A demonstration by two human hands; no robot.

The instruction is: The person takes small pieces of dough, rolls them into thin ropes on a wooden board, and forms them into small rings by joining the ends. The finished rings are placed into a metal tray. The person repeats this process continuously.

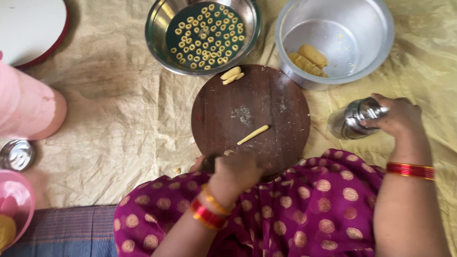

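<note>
Two hands: both mine, bangles on each wrist.
Sheet (pixel 119 119): tan, crinkled, spread on the floor under everything.
Board (pixel 281 119): round dark wood, centre, just in front of my lap.
Pot (pixel 376 43): pale metal, top R, dough lumps (pixel 309 59) inside.
Bowl (pixel 159 28): steel, top centre, full of small dough rings (pixel 207 35).
R hand (pixel 397 116): fingers wrapped round a small steel cup (pixel 352 121), which lies tilted on the sheet just R of the board.
L hand (pixel 235 171): at board's near edge, fingers curled in; can't tell if they pinch anything.
Dough stick (pixel 253 134): thin, lying on the board w/ nothing touching it, just beyond L hand.
Dough bits (pixel 232 75): two short pcs at board's far edge.
</note>
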